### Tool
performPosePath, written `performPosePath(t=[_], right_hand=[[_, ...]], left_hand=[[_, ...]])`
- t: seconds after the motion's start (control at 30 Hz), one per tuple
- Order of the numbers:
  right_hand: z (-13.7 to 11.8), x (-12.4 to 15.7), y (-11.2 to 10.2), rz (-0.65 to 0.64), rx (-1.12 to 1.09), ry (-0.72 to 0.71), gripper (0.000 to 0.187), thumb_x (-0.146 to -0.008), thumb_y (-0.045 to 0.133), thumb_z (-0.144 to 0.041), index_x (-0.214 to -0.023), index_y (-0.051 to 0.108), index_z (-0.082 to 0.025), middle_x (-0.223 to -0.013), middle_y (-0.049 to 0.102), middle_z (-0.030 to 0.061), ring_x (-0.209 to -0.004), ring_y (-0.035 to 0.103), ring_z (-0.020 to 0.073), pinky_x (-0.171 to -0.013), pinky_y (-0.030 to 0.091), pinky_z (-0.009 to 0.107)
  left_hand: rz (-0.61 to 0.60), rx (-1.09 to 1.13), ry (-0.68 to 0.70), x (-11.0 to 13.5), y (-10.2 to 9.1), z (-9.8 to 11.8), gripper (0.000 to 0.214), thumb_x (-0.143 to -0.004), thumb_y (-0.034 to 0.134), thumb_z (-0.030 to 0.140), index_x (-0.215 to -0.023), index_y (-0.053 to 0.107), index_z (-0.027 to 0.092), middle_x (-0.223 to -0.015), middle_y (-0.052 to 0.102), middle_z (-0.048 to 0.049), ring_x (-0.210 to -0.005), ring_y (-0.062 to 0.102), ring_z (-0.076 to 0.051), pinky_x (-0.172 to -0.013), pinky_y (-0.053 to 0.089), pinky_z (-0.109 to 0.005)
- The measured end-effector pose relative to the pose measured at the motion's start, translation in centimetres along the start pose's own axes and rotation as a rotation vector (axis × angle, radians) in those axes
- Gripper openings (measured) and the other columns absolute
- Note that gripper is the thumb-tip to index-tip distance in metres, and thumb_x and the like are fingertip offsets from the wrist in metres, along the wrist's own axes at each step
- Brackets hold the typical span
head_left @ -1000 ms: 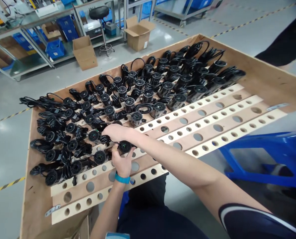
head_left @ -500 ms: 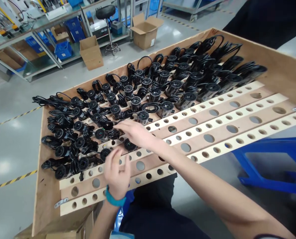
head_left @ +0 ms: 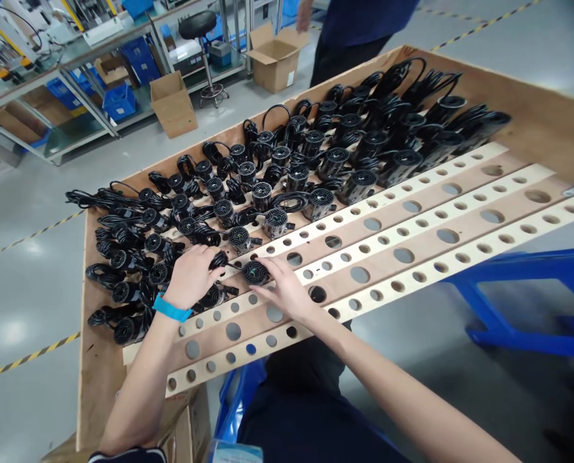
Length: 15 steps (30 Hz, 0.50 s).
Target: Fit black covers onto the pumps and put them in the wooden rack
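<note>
A black cylindrical unit with a round slotted top (head_left: 255, 273) stands at the near edge of the filled rows, a cable running left from it. The thumb and fingers of my right hand (head_left: 284, 292) close around its right side. My left hand (head_left: 190, 276), with a blue wristband, has thumb and fingers around a bundle of coiled black cable (head_left: 218, 260); part of its grip is hidden. Just behind stands another such unit (head_left: 241, 239), and one (head_left: 214, 296) lies in front of my left hand. All sit in a large wooden tray (head_left: 532, 96) with hole-drilled strips.
Several rows of similar corded units (head_left: 262, 193) fill the far and left parts of the tray. Pale drilled strips (head_left: 402, 231) run along the near side. Blue supports (head_left: 532, 302) stand below right. Beyond are a person (head_left: 358, 32), cardboard boxes (head_left: 277, 61) and a stool (head_left: 198, 24).
My left hand has moved up and left to the cable. My right hand has drawn back toward me, onto the near unit, uncovering the one behind. The other person now stands behind the tray.
</note>
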State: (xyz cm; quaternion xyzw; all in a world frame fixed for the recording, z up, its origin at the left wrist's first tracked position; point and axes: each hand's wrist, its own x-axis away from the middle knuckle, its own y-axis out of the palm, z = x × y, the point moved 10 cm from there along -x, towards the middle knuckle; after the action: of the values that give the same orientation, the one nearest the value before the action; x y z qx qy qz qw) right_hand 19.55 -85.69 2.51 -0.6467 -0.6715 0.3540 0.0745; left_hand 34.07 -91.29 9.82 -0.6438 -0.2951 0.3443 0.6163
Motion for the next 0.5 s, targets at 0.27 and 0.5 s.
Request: performPosePath(t=[0.27,0.5], right_hand=[[0.6,-0.9,0.1,-0.113,0.03,-0.041,0.057,-0.086,0.073,-0.037,-0.136,0.053,-0.017,-0.131,0.06,0.0185,-0.122,0.06,0.0334,-0.104,0.05,0.052],[0.7,-0.9,0.4,-0.059,-0.021,-0.04,0.063,-0.083,0.077,-0.036,-0.138,0.051,-0.019,-0.129,0.06,0.0167,-0.121,0.059,0.0321,-0.106,0.049,0.051]], left_hand=[[-0.043,0.066,-0.088,1.2,0.4,-1.2,0.034,-0.091,0.067,0.041,-0.116,0.065,0.018,-0.101,0.067,-0.0095,-0.098,0.062,-0.028,-0.082,0.051,-0.037],[0.101,0.081,0.089,0.8,-2.0,2.1,0.046,-0.092,0.065,0.04,-0.129,0.06,0.014,-0.124,0.061,-0.0136,-0.116,0.053,-0.031,-0.1,0.046,-0.046]])
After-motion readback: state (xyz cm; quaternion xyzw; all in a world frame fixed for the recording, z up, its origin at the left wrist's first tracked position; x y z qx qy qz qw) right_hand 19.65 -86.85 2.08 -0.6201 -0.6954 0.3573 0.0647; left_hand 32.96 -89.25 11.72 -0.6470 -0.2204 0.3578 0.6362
